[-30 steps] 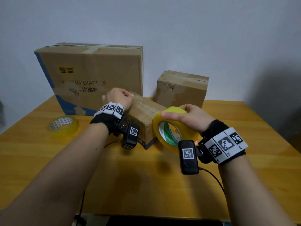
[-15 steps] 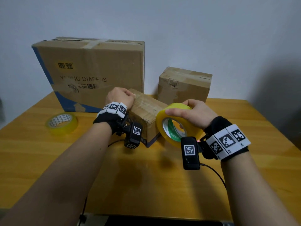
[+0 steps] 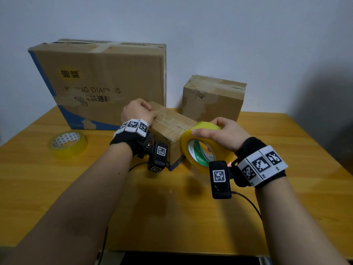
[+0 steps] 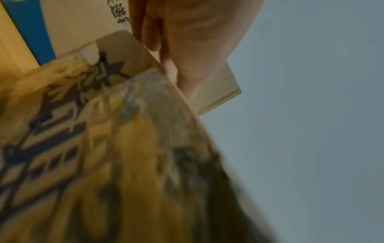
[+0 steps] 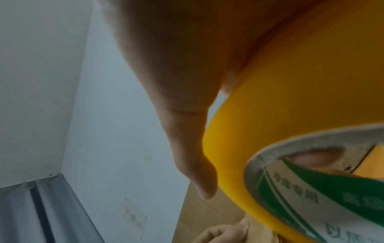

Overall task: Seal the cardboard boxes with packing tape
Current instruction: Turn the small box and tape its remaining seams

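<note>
A small cardboard box with clear tape across its top lies at the middle of the table. My left hand sits on its far left end, fingers curled over the edge; in the left wrist view the fingers hang down behind the box. My right hand grips a big yellow tape roll from above, with the roll held upright against the box's near right corner. In the right wrist view the thumb lies along the roll and a fingertip shows inside its core.
A large diaper box stands at the back left against the wall, and a medium box stands at the back right. A second, smaller tape roll lies flat on the left of the wooden table.
The right hand and the yellow roll have lifted slightly and closed in on the box's corner. The left hand stays on the box's far end.
</note>
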